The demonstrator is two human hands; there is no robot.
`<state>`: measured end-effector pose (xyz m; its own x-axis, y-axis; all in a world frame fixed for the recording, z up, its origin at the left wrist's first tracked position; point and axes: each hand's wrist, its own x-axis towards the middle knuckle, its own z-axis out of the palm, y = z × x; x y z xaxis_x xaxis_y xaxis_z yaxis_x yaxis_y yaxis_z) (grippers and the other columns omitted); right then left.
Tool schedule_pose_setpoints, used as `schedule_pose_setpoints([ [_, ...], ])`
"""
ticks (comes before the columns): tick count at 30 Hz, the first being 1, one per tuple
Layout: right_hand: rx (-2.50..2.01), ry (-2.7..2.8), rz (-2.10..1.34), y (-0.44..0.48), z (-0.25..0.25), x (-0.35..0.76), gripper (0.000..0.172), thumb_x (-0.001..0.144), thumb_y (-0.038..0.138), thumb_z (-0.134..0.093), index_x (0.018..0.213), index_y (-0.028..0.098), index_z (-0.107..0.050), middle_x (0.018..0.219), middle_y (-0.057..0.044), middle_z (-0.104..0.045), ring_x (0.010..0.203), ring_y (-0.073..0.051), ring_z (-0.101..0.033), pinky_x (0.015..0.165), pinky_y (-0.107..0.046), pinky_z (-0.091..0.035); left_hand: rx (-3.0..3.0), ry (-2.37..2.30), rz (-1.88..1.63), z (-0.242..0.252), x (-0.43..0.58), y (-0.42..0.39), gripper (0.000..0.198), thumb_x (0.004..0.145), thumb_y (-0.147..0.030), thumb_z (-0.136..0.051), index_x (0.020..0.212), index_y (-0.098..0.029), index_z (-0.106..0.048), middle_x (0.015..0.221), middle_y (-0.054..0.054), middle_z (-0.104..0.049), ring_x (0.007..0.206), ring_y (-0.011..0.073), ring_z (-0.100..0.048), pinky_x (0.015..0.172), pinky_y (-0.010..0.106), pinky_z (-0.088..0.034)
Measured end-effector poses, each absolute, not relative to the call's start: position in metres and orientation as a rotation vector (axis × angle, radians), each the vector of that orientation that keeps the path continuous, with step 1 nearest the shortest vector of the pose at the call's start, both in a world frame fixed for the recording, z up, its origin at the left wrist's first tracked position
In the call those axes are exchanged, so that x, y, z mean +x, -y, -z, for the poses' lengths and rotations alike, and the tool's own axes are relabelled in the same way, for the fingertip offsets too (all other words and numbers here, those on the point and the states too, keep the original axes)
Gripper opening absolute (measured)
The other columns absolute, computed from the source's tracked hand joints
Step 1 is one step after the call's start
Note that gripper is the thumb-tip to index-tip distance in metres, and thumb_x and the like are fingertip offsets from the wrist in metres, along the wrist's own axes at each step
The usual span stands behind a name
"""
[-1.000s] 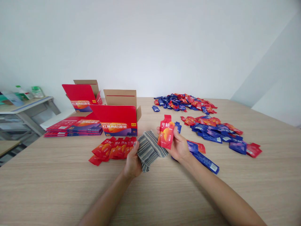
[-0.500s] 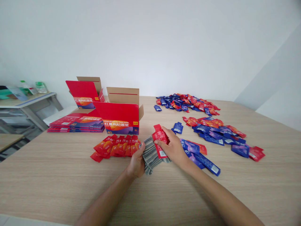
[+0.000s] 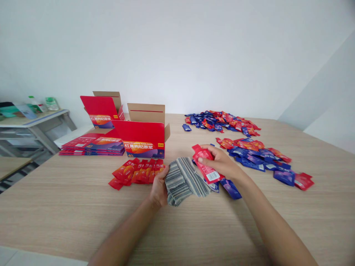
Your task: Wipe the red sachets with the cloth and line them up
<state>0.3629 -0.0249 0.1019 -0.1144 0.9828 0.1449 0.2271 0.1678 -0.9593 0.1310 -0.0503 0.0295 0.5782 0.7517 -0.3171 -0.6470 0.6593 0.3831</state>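
Observation:
My left hand [image 3: 160, 187] is closed on the left edge of a striped grey cloth [image 3: 184, 181], which spreads out to the right above the table. In my right hand [image 3: 222, 162] is a red spouted pouch [image 3: 206, 164], its white barcode label toward me and my thumb across its face. The pouch is just beyond the cloth's right part. Blue pouches [image 3: 230, 189] lie on the table below my right hand, partly hidden by it. Left of my left hand, several red pouches [image 3: 146, 171] rest in an overlapping row.
An open red carton [image 3: 142, 140] stands behind the row, with another open carton [image 3: 101, 111] farther back. Flattened cartons [image 3: 91, 142] are stacked at left. Mixed red and blue pouches form a near pile [image 3: 253, 153] and a far pile [image 3: 222, 121]. A side table [image 3: 36, 120] holds bottles.
My right hand has moved right with the red pouch, off the cloth's middle. The cloth in my left hand now shows more widely spread.

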Motion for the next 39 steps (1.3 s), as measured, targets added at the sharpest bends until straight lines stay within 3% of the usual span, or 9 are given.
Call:
schedule_pose_setpoints([
  [3, -1.188, 1.054, -1.208, 0.008, -0.085, 0.370, 0.053, 0.066, 0.037, -0.084, 0.115, 0.026, -0.064, 0.076, 0.002, -0.073, 0.051, -0.015, -0.063, 0.046, -0.025, -0.049, 0.259, -0.445, -0.638, -0.017, 0.137, 0.057, 0.056, 0.090, -0.055, -0.052, 0.111, -0.007, -0.070, 0.099, 0.017, -0.076, 0.097, 0.0315, -0.072, 0.093, 0.047, -0.051],
  [8, -1.212, 0.970, -1.313, -0.008, -0.024, 0.335, 0.034, 0.063, 0.029, -0.086, 0.090, 0.021, -0.067, 0.060, 0.002, -0.069, 0.045, -0.015, -0.061, 0.042, -0.024, -0.048, 0.404, -0.403, -0.420, 0.008, 0.148, 0.074, 0.042, 0.085, -0.041, -0.060, 0.103, -0.006, -0.072, 0.088, 0.015, -0.077, 0.083, 0.0281, -0.074, 0.087, 0.038, -0.051],
  [14, -1.194, 1.020, -1.331, -0.003, 0.008, 0.310, 0.034, 0.062, 0.030, -0.086, 0.089, 0.020, -0.068, 0.068, 0.003, -0.071, 0.054, -0.015, -0.063, 0.050, -0.025, -0.051, 0.396, -0.398, -0.281, 0.027, 0.157, 0.084, 0.041, 0.082, -0.044, -0.063, 0.096, -0.006, -0.074, 0.088, 0.014, -0.077, 0.078, 0.0232, -0.073, 0.084, 0.033, -0.050],
  [18, -1.139, 1.047, -1.329, 0.001, 0.009, 0.306, 0.042, 0.063, 0.035, -0.086, 0.099, 0.022, -0.069, 0.079, 0.002, -0.072, 0.068, -0.016, -0.066, 0.062, -0.026, -0.055, 0.404, -0.424, -0.257, 0.027, 0.161, 0.084, 0.037, 0.083, -0.042, -0.061, 0.095, -0.009, -0.074, 0.087, 0.012, -0.077, 0.076, 0.0219, -0.072, 0.084, 0.033, -0.049],
  [22, -1.027, 1.066, -1.454, 0.009, 0.009, 0.290, 0.050, 0.075, 0.054, -0.076, 0.115, 0.025, -0.065, 0.091, -0.003, -0.074, 0.084, -0.020, -0.071, 0.079, -0.037, -0.058, 0.387, -0.452, -0.218, 0.024, 0.162, 0.085, 0.042, 0.083, -0.042, -0.061, 0.099, -0.005, -0.074, 0.089, 0.013, -0.077, 0.077, 0.0210, -0.071, 0.083, 0.032, -0.049],
  [27, -0.675, 1.067, -1.616, 0.017, 0.016, 0.276, 0.048, 0.078, 0.052, -0.077, 0.117, 0.026, -0.066, 0.118, -0.007, -0.071, 0.112, -0.022, -0.066, 0.109, -0.044, -0.043, 0.390, -0.428, -0.222, 0.026, 0.162, 0.086, 0.040, 0.086, -0.040, -0.058, 0.097, -0.006, -0.074, 0.088, 0.013, -0.076, 0.078, 0.0209, -0.071, 0.083, 0.032, -0.048],
  [32, -0.518, 1.190, -1.624, 0.015, 0.030, 0.275, 0.051, 0.085, 0.055, -0.068, 0.124, 0.023, -0.063, 0.132, -0.011, -0.065, 0.129, -0.024, -0.056, 0.119, -0.047, -0.030, 0.405, -0.422, -0.214, 0.031, 0.161, 0.084, 0.042, 0.080, -0.042, -0.064, 0.098, -0.005, -0.073, 0.087, 0.014, -0.076, 0.081, 0.0223, -0.070, 0.087, 0.033, -0.046],
  [36, -0.761, 1.711, -1.376, 0.011, 0.025, 0.279, 0.062, 0.101, 0.060, -0.030, 0.142, 0.016, -0.046, 0.140, -0.018, -0.057, 0.129, -0.024, -0.056, 0.111, -0.046, -0.040, 0.425, -0.434, -0.231, 0.025, 0.159, 0.083, 0.050, 0.078, -0.050, -0.065, 0.100, -0.005, -0.072, 0.089, 0.014, -0.076, 0.086, 0.0243, -0.070, 0.089, 0.035, -0.044],
  [39, -1.100, 2.128, -1.195, 0.003, 0.005, 0.302, 0.055, 0.103, 0.051, -0.029, 0.136, 0.014, -0.054, 0.120, -0.015, -0.070, 0.109, -0.023, -0.069, 0.096, -0.041, -0.052, 0.447, -0.392, -0.273, 0.017, 0.157, 0.082, 0.055, 0.080, -0.056, -0.063, 0.100, -0.006, -0.072, 0.091, 0.015, -0.076, 0.092, 0.0270, -0.070, 0.092, 0.037, -0.044],
])
